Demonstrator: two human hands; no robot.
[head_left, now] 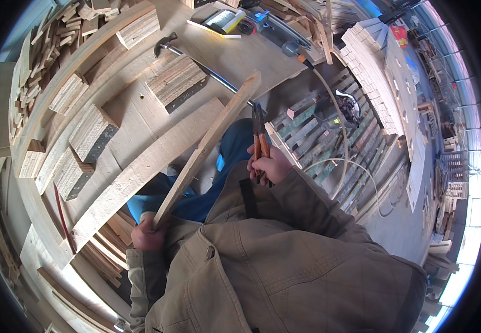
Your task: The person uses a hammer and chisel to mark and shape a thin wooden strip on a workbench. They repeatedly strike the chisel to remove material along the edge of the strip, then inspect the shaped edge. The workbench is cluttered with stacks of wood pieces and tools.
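Observation:
My left hand (pixel 147 236) is closed around the near end of a long wooden batten (pixel 207 143). The batten slants up and away to the right, over my blue-trousered legs, its far end raised above the work surface. In my right hand (pixel 273 165) is a pair of pliers (pixel 258 125) with orange-brown handles, jaws pointing up and away. The pliers stand just right of the batten, with a gap between them. Beyond, a claw hammer (pixel 165 45) with a long metal shaft lies beside a layered wooden block (pixel 175 77); the batten's far end covers part of the shaft.
Several wooden blocks (pixel 93 133) sit between long boards (pixel 146 150) at left. An air hose (pixel 344 127) runs from a power tool (pixel 291 49) over a slatted pallet (pixel 312 130) at right. Stacked timber (pixel 368 77) stands beyond. Scrap wood (pixel 63 33) is piled far left.

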